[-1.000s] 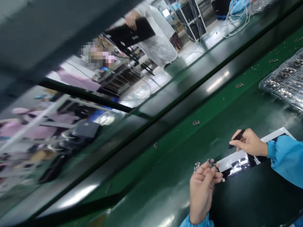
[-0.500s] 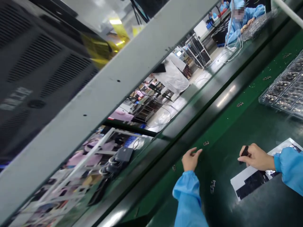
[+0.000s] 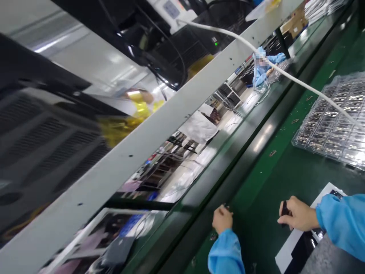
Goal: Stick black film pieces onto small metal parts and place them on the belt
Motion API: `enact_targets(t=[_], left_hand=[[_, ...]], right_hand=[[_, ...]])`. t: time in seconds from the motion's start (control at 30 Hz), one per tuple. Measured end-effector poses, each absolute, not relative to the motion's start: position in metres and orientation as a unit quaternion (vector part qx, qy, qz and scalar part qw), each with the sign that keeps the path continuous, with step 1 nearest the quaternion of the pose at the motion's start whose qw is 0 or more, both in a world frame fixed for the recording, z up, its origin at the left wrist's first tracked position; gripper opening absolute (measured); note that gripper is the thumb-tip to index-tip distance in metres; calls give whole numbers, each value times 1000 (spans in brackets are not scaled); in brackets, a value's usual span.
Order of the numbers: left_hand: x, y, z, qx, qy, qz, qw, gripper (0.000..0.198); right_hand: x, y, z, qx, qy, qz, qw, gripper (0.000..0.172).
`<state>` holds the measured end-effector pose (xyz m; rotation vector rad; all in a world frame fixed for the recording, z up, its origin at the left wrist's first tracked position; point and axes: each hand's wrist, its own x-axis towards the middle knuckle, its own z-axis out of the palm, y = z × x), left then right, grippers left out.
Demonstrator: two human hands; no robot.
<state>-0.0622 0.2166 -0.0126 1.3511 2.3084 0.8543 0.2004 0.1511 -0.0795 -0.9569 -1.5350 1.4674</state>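
My left hand (image 3: 222, 219), in a blue sleeve, is closed at the edge of the green work surface, with a small metal part (image 3: 226, 206) showing at its fingertips. To the right, my right hand (image 3: 296, 214) is wrapped round a small black object (image 3: 284, 209). Beneath my right forearm lies a white sheet (image 3: 288, 249) with black pieces on it. One loose small metal part (image 3: 213, 236) sits just below my left hand.
A clear tray (image 3: 330, 118) filled with metal parts lies at the right. More small parts (image 3: 273, 153) are spaced along the green strip. A white cable (image 3: 302, 84) crosses above. A grey beam (image 3: 159, 121) runs diagonally; a person in blue (image 3: 260, 74) works beyond it.
The view has shifted, showing more of the tray and the white cable. My left hand has closed at a small metal part. My right hand keeps the black object.
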Motion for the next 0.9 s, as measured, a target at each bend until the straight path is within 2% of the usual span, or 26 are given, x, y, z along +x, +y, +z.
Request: enact_targets(t=[0.1,0.17,0.23,0.33,0.43,0.5,0.6,0.73,0.9], left_hand=[[-50,214,4,403,791,415,198,26],[-41,201,12,364,771,467,235,22],[-32,178,17,334,752,497,277,12],[-13,125,19,343,727,500,323,20],[18,63,13,516,715,374,286,17],[41,30,2,651,675,267,224,13],[69,10,-20,773,603,159,121,16],[86,19,-37,809,584,62,27,15],[88,28,-43,808,589,19,-12,12]], right_hand=[[206,156,-77,-367,-615,577,392,12],[212,158,-76,-350,-632,575,383,12],[219,161,-73,-349,-647,557,386,12],[227,164,-64,-370,-630,548,408,17],[230,163,-53,-350,-580,633,374,22],[228,160,-50,-331,-555,691,324,25],[222,158,-53,-336,-560,705,276,28],[218,161,-61,-356,-583,681,264,25],[219,162,-62,-377,-581,679,244,20]])
